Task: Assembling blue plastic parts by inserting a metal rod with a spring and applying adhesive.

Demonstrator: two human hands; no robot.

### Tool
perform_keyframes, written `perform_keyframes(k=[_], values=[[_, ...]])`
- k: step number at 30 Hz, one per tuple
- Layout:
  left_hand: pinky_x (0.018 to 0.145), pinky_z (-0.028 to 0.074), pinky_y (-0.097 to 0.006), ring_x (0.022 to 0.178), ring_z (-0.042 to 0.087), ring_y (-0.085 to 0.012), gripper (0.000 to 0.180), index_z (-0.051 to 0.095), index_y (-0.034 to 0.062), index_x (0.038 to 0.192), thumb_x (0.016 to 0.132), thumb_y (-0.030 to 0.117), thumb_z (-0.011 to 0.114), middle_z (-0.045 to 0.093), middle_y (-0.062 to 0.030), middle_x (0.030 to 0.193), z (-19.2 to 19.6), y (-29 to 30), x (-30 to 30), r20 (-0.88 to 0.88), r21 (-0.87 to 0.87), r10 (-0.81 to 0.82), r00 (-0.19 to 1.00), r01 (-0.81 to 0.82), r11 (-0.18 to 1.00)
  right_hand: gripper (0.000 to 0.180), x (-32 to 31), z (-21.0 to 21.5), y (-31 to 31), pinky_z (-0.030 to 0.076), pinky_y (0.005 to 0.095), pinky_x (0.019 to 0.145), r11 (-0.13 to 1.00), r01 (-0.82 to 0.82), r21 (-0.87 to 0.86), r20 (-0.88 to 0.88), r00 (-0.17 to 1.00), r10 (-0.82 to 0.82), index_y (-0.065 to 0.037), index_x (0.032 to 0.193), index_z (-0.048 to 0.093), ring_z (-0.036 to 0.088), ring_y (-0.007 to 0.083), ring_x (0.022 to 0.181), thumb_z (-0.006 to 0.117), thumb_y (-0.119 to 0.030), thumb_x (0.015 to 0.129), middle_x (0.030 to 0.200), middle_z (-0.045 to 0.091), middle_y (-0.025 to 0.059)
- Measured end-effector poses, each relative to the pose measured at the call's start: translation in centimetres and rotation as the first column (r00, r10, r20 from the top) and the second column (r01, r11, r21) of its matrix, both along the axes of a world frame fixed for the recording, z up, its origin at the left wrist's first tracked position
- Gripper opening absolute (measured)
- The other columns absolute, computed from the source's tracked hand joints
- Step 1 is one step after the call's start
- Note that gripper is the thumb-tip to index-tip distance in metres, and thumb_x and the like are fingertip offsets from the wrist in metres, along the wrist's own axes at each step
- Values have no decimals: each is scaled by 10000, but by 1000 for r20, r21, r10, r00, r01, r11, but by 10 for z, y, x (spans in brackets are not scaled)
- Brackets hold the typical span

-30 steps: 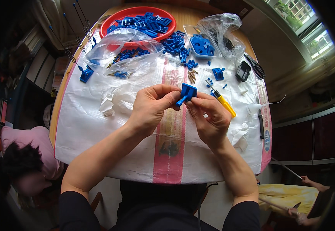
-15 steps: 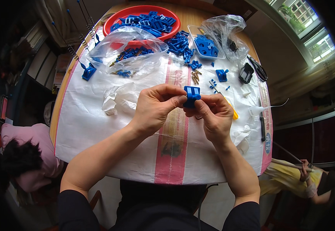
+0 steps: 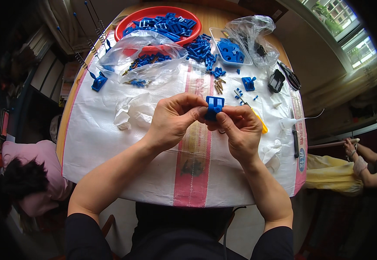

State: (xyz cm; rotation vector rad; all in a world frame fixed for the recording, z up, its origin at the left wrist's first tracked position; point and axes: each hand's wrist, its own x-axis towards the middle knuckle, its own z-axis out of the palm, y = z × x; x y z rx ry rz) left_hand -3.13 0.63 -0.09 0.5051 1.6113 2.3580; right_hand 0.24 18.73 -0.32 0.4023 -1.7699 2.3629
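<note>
Between both hands, over the middle of the covered table, is a small blue plastic bracket (image 3: 215, 102) with two slots in its plate. My left hand (image 3: 174, 119) pinches its left edge between thumb and fingertips. From the lower right, my right hand (image 3: 242, 130) grips the same piece, the thumb against its rounded part; the fingers behind it are partly hidden. Just beyond lie brass-coloured pins (image 3: 219, 85) and a similar blue assembly (image 3: 248, 83) with a lever. A screwdriver with a yellow handle (image 3: 264, 126) rests behind my right hand.
A red basin (image 3: 120, 27) of blue parts, an open plastic bag (image 3: 177, 53) and a clear tub (image 3: 214, 35) stand at the back. Crumpled tissue (image 3: 133, 110) lies left, a glue bottle (image 3: 287, 124) and scissors (image 3: 290, 77) right. People are at both sides, one in pink (image 3: 41, 173).
The bracket has tilted slightly in my fingers, both hands still holding it. At right, the other person's arms and the pole they hold have shifted.
</note>
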Motion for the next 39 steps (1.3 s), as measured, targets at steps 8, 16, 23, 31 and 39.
perform_keyframes(k=[8,16,23,31,39], values=[[766,529,-263,821,649,-130,157,675,-17,1049,917,65,652,703,-79,925,-7,5,5,-22,-18,125,992,-125,992,134,-1,-3,1,573,272,712,996,49,80,4,999,-49,12,1047,607,678,148,802,627,7,914,923,691,113],[748,529,-254,813,650,-128,147,669,-16,1052,928,53,632,700,-78,927,-8,7,9,-29,7,149,988,-148,989,106,2,-2,0,553,249,690,943,146,298,-88,988,-125,17,1032,591,667,116,770,611,-21,936,883,690,82],[810,547,-265,879,666,-145,230,646,-19,1162,944,36,599,694,-87,975,-7,15,19,-104,21,214,971,-213,977,127,2,-3,-1,548,256,635,811,351,468,-300,926,-228,19,1016,591,694,138,722,643,-36,915,815,701,100],[814,540,-265,895,657,-143,263,628,-28,1191,940,45,609,697,-93,1016,-10,22,24,28,61,209,977,-211,976,103,4,1,-3,535,272,596,741,408,533,-365,901,-233,7,954,633,697,161,681,684,-26,872,800,702,120],[782,540,-280,852,654,-147,263,599,-46,1187,937,36,600,685,-100,1025,-18,3,-4,160,117,262,952,-282,952,101,-9,34,36,484,221,578,681,553,480,-351,833,-429,4,942,684,630,80,656,704,-58,865,783,696,49]])
